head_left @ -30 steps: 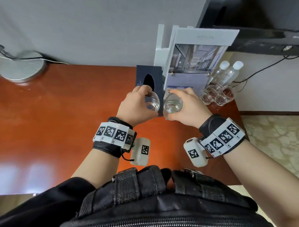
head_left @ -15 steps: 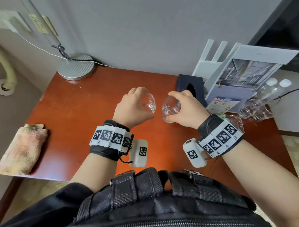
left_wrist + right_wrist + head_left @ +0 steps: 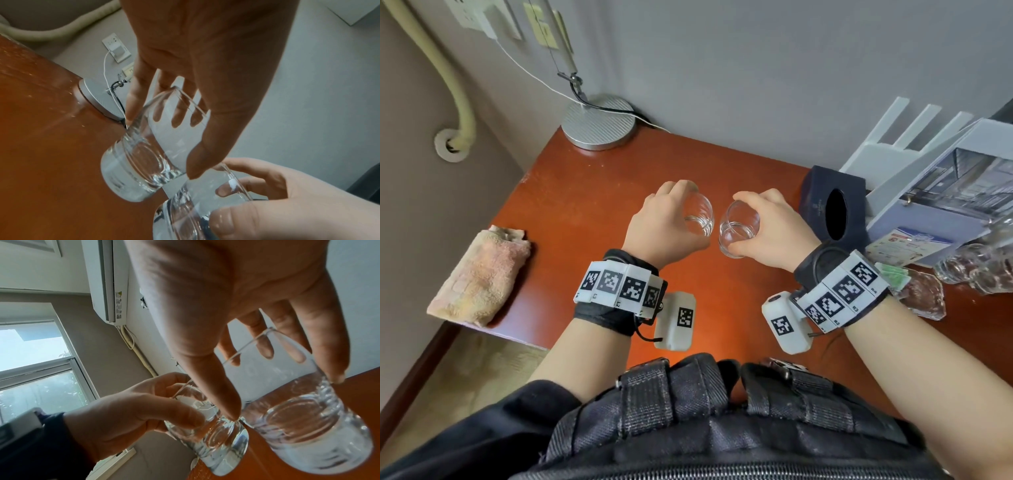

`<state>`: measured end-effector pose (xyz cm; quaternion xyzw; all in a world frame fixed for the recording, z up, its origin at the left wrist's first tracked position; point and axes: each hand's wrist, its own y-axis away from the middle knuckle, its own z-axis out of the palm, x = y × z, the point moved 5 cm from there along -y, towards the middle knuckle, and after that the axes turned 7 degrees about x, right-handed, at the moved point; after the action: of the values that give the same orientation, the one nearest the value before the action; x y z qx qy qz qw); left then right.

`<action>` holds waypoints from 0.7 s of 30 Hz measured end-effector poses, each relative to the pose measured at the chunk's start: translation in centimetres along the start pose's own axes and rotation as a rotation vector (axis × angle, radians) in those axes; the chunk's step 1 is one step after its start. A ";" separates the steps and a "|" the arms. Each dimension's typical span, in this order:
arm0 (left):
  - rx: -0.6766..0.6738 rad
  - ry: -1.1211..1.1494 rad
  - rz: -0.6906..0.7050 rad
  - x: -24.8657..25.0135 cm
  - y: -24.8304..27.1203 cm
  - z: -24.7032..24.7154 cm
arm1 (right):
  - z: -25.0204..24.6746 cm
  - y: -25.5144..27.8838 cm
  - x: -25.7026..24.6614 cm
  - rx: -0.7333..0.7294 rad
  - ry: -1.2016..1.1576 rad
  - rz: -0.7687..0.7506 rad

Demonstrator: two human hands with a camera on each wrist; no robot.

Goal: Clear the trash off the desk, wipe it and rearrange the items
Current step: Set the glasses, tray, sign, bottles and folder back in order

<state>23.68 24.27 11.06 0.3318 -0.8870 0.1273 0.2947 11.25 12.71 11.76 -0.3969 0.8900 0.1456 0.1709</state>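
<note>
Each hand holds a clear, empty drinking glass above the middle of the red-brown desk (image 3: 585,205). My left hand (image 3: 690,214) grips the left glass (image 3: 703,219) from above, fingers and thumb curled round its wall; the left wrist view shows that glass (image 3: 144,154) tilted. My right hand (image 3: 739,224) grips the right glass (image 3: 743,233) the same way, and the right wrist view shows this glass (image 3: 308,426) tilted too. The two glasses hang close side by side, off the desk top.
A folded orange-pink cloth (image 3: 479,274) lies at the desk's front left edge. A round metal lamp base (image 3: 599,123) stands at the back left. At the right are a dark blue tissue box (image 3: 832,209), a white brochure stand (image 3: 945,185), water bottles (image 3: 983,270) and a glass dish (image 3: 924,298).
Both hands have carried their glasses left, away from the tissue box and brochure stand toward the desk's middle. My view has swung left, so the cloth and lamp base now show.
</note>
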 end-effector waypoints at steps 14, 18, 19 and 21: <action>0.056 0.006 -0.130 -2.1 0.1 -0.3 | 1.3 -2.6 -1.3 -0.060 0.068 -0.122; 0.047 0.004 -0.134 -3.8 -0.4 -1.2 | 2.0 -3.6 -2.6 -0.063 0.091 -0.120; 0.044 0.004 -0.134 -4.4 -0.7 -1.5 | 2.2 -3.9 -3.1 -0.065 0.093 -0.118; 0.038 0.000 -0.122 -5.8 -1.2 -2.3 | 2.9 -4.7 -4.4 -0.070 0.093 -0.110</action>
<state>29.02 27.31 9.43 0.3907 -0.8627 0.1257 0.2954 18.08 13.74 10.43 -0.4571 0.8683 0.1484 0.1231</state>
